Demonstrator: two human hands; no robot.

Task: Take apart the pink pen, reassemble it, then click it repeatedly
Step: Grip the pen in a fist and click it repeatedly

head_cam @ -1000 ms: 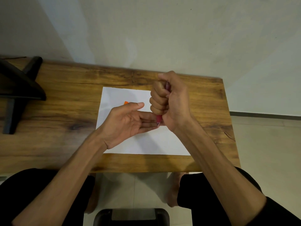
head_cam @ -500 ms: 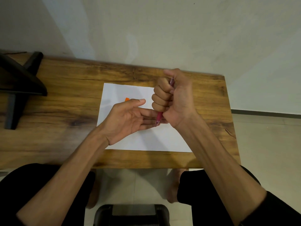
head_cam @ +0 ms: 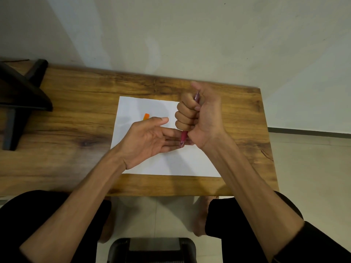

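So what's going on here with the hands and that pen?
A person seated at a wooden table grips a pink pen upright in the fisted right hand, tip pointing down. The left hand is open, palm up, its fingers lying under the tip. The thumb sits near the pen's top end. A white sheet lies below, with a small orange piece on it.

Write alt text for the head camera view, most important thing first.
The right hand holds a pink pen upright in a fist, tip down against the open left hand. Below them, a white sheet of paper with a small orange piece lies on a wooden table.
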